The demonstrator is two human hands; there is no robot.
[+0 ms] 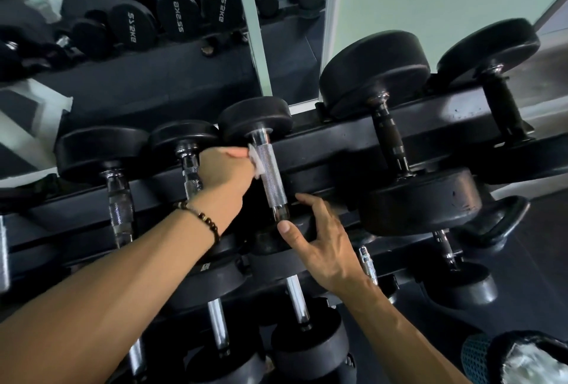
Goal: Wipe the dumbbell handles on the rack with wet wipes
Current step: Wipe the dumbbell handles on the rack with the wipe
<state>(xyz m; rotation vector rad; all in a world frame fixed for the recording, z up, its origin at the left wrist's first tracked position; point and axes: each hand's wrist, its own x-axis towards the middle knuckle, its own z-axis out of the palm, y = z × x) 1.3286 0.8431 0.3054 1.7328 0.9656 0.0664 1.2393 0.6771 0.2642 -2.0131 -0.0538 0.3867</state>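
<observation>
A black dumbbell rack (pixel 338 150) holds several dumbbells with chrome or black handles. My left hand (pixel 226 173) presses a white wet wipe (pixel 256 160) against the left side of a knurled chrome handle (pixel 272 177) in the middle of the top row. My right hand (pixel 319 245) rests with fingers spread on the near black head (pixel 270 239) of that same dumbbell, thumb by the handle's lower end. A beaded bracelet (pixel 201 217) circles my left wrist.
Larger dumbbells with black grips (pixel 388 134) (pixel 504 103) sit to the right on the top row. Lower rows hold more chrome-handled dumbbells (pixel 296 300). A mirror (pixel 153 30) behind reflects another rack. A dark pouch with white wipes (pixel 528 362) sits at bottom right.
</observation>
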